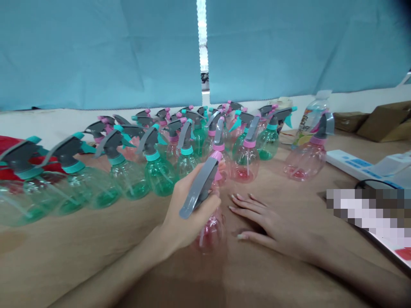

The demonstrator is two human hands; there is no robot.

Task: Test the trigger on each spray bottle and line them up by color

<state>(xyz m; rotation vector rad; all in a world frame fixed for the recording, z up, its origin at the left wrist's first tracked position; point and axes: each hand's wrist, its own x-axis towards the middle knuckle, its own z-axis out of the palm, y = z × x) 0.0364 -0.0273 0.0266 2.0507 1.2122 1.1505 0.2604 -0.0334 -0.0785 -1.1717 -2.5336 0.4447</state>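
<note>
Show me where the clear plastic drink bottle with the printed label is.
The drink bottle stands toward the back right of the head view, just behind the rightmost round pink spray bottle and left of the brown cardboard box.

The left hand conceals the neck of the pink spray bottle; the gray sprayer head obscures part of the hand. Overlap hides portions of the rear spray bottles. The left edge crops the leftmost green bottle. The right edge crops the cardboard box and pixelated flat object. Label text on the drink bottle is blurred. Image borders truncate both forearms.
</note>
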